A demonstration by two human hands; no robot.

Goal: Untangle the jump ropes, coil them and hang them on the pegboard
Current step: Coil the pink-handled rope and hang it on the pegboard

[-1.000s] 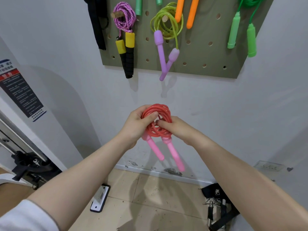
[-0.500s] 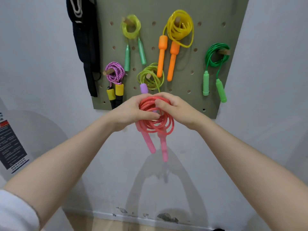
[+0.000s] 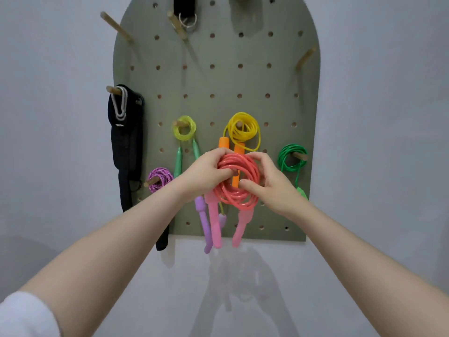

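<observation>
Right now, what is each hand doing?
Left hand: grips the coiled red jump rope.
Right hand: grips the same coil's other side.

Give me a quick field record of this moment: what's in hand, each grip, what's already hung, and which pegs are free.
in hand: red rope coil, pink handles hanging down, held in front of the pegboard
left hand: grips the coil's left side
right hand: pinches the coil's right side
hung already: purple rope, lime rope, yellow rope, green rope
also hung: black strap at the left edge
free pegs: upper-left peg, upper-right peg
status: red coil not yet on a peg
</observation>
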